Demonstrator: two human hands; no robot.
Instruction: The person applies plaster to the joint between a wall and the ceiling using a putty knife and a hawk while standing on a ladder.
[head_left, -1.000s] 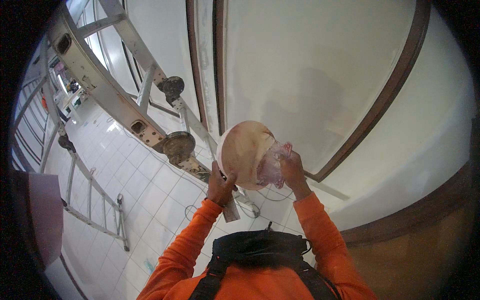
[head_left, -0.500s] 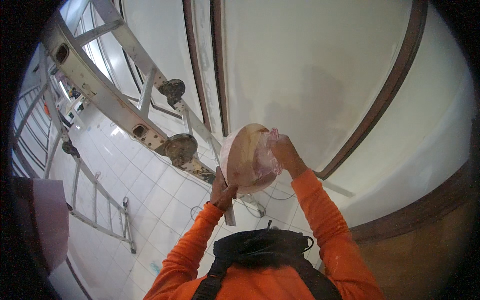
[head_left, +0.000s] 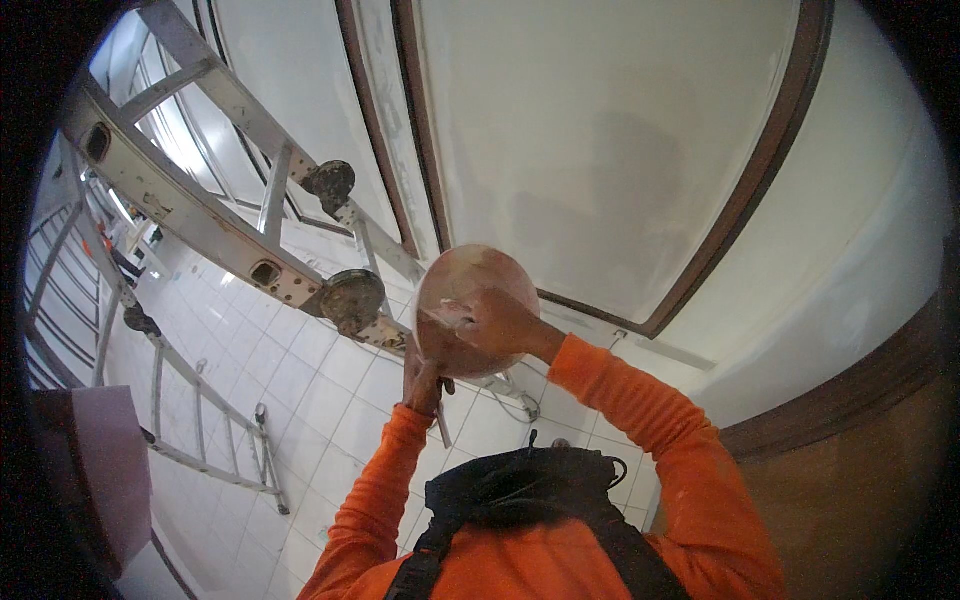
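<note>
A round, pinkish bowl (head_left: 470, 264) with pale smears inside is held up in front of my chest. My left hand (head_left: 421, 382) grips its lower left edge, with fingers partly hidden under it. Over the inside of the bowl is my right hand (head_left: 503, 324), its fingers closed on a crumpled piece of clear plastic film (head_left: 449, 315). Below my left hand a thin pale strip (head_left: 443, 428) sticks out; I cannot tell whether it is held.
A metal ladder (head_left: 190, 215) with round, dirty joints slants across the left. Another ladder (head_left: 205, 465) stands beyond it on white floor tiles (head_left: 300, 400). Ahead is a pale wall panel (head_left: 600, 130) with brown trim. A black bag (head_left: 530, 490) hangs on my chest.
My right hand has moved left and inward, from the bowl's right rim to over its inside, carrying the plastic film. The bowl and my left hand have shifted slightly left.
</note>
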